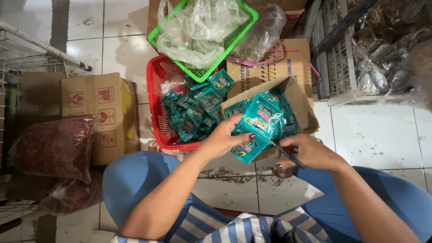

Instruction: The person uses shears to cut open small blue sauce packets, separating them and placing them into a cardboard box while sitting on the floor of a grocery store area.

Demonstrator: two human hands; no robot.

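My left hand (223,138) grips a strip of teal sachets (257,126), held up over my knees. My right hand (307,151) holds a thin dark tool (286,154), likely scissors or a blade, with its tip touching the strip's lower edge. Just behind the strip, an open cardboard box (302,102) holds more teal sachets. To its left, a red plastic basket (157,101) is filled with several loose teal sachets (198,110).
A green basket (246,21) with clear plastic bags rests on the red one. Cardboard boxes (101,112) and bags of dried red goods (54,146) stand at left. A crate with dried fish (382,58) sits at right. White tiled floor (378,135) lies around.
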